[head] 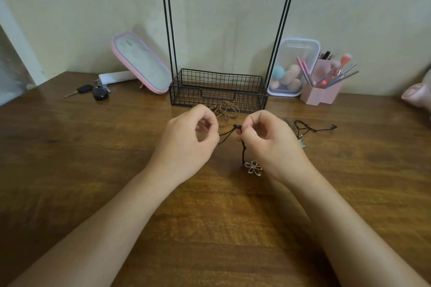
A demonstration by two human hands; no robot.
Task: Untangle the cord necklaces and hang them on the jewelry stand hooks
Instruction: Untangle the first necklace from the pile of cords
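L hand (193, 133) + R hand (268, 137) both pinching black cord necklace (243, 149), flower pendant (253, 166) dangling.

Far to the left of the hands and beyond them, a bunch of keys (93, 91) lies on the wooden table (210, 228), with a white roll (116, 76) just behind. A pink-rimmed mirror (142, 63) leans nearer the middle. Beyond and to the right stand a clear box of makeup sponges (294, 66) and a pink brush holder (323, 89), touching each other.
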